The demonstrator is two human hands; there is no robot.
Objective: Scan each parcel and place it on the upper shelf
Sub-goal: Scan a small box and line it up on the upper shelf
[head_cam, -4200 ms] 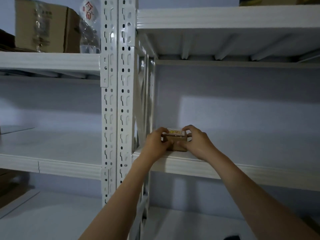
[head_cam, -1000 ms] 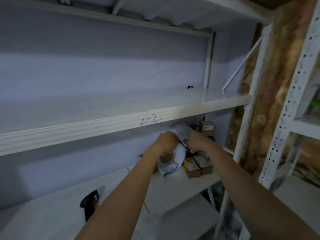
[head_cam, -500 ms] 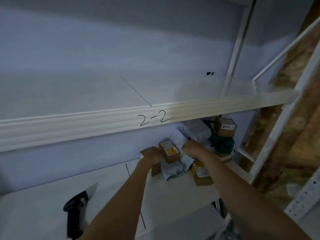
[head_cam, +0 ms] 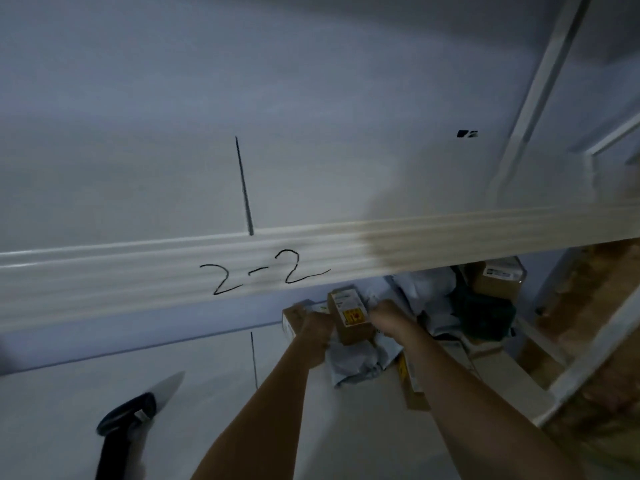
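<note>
on the lower shelf point(head_cam: 346, 427), right of centre, a small cardboard box point(head_cam: 349, 315) is gripped between left hand point(head_cam: 317, 323) and right hand point(head_cam: 386, 318); judged light, stiff, best held by its side faces.

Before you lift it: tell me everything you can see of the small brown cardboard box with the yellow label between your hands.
The small brown cardboard box is an oblong carton, tilted, with a white label and a yellow-and-red sticker on its upturned face. It sits atop a crumpled grey plastic mailer on the lower shelf, under the beam marked 2-2. The left hand and right hand flank it, touching its sides; whether either grips it is unclear.
</note>
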